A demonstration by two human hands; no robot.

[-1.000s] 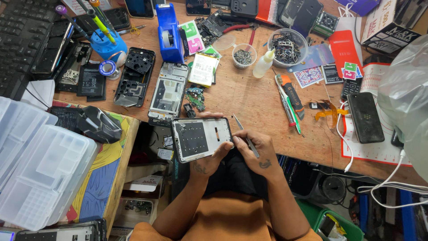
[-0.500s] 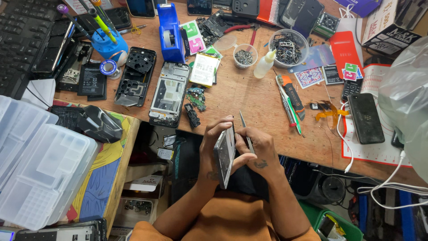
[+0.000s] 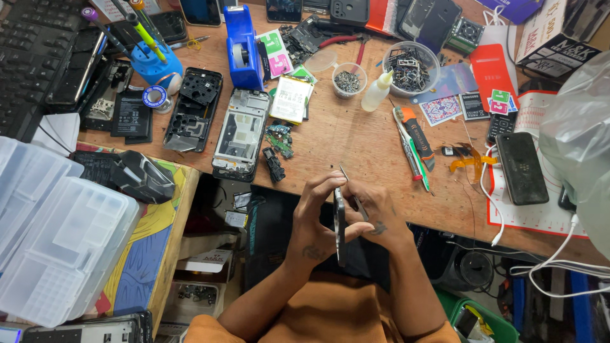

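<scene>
Phone [image 3: 340, 225] held edge-on to the camera, upright, just off the near edge of the wooden bench [image 3: 356, 146], above the lap; left hand [image 3: 314, 216] closed around its left face, fingers curled over the top edge; right hand [image 3: 375, 213] pressed against its right face, also gripping thin tweezers [image 3: 351, 189] that point up and away past the phone's top; both hands together, touching the phone. On the bench beyond: open phone frame [image 3: 240, 133], a second black frame [image 3: 192, 109], blue tape dispenser [image 3: 243, 47], small white bottle [image 3: 376, 92], orange-handled screwdriver [image 3: 416, 133]; black phone [image 3: 521, 168] on a white mat, far right; clear plastic organiser boxes [image 3: 57, 235] at left.
</scene>
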